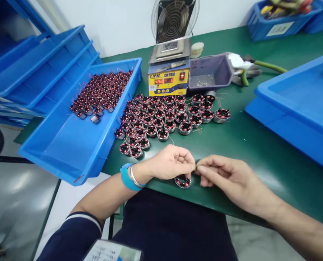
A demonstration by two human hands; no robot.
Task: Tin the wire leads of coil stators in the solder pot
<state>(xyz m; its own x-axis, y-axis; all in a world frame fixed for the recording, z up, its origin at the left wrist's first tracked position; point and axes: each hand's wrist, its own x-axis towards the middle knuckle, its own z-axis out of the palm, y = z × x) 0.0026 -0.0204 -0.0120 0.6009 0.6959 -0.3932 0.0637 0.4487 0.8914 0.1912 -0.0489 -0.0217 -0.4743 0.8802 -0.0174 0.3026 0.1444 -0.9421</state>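
Observation:
A round wound motor stator (182, 182), with a silvery rim, black inside and copper-coloured coils, rests near the front edge of the green table. My left hand (173, 162) is closed in a pinch just above and beside it, partly covering it; one fingertip appears to touch its rim. Close by on the right, my right hand (229, 175) pinches too, its fingertips meeting those of the left. Whatever lies between the fingers is too small to make out. Several similar stators (163, 134) with thin loose wire ends stand in rows beyond my hands.
A blue tray (69, 145) at left holds a heap of smaller-looking stators. Behind the rows stand a yellow-blue heater unit (168, 80) with a lit display, a purple bin (209, 70) and green-handled pliers (270, 66). Blue trays (294, 105) border the right side.

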